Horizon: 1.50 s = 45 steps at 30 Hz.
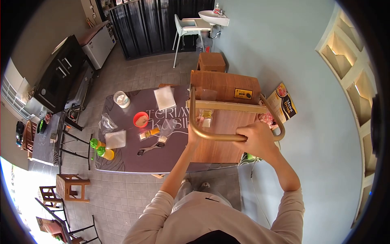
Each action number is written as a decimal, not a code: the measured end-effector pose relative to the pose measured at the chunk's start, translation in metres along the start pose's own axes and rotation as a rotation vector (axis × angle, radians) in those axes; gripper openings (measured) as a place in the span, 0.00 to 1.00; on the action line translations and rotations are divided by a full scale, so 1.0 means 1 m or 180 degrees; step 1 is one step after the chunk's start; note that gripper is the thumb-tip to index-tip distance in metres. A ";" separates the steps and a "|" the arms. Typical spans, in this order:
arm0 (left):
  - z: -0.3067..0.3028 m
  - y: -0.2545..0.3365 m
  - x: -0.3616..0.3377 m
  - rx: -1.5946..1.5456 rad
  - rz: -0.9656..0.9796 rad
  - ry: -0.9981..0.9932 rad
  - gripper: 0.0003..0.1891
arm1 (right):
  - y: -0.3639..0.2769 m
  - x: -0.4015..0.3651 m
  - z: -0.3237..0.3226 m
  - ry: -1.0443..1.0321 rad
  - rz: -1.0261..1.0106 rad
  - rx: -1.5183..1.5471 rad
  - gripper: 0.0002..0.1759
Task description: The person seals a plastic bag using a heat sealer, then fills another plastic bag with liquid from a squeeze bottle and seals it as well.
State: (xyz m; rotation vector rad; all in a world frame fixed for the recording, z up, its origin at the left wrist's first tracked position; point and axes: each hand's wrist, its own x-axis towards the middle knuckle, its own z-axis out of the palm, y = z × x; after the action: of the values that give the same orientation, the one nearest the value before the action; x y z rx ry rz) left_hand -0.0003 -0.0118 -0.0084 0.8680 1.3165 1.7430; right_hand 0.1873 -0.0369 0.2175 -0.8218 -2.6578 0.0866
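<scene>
Head view: right hand grips gold handle of wood-grain machine at right end of dark worktop. Left hand, fingers closed on edge of clear packet, holds it at machine's crossbar, yellow contents visible. Left of machine: red bowl, filled packet and scissors just below it. Green-capped bottles stand near worktop's left edge, clear container farther back. Menu board leans by wall, right of machine.
</scene>
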 end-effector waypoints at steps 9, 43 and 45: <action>0.004 0.001 0.004 0.0113 0.0119 -0.0040 0.13 | -0.001 -0.019 0.026 -0.0096 0.0032 0.0316 0.10; 0.016 0.003 0.003 -0.0259 0.0301 -0.0044 0.12 | 0.002 -0.031 0.051 -0.0420 0.0083 0.0513 0.10; 0.017 0.002 0.003 -0.0339 0.0232 -0.0002 0.12 | 0.002 -0.032 0.053 -0.0434 0.0086 0.0485 0.10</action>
State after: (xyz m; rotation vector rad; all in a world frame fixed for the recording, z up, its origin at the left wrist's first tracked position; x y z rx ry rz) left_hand 0.0127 -0.0016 -0.0020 0.8655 1.1932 1.8513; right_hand 0.1943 -0.0506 0.1580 -0.8286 -2.7250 0.3593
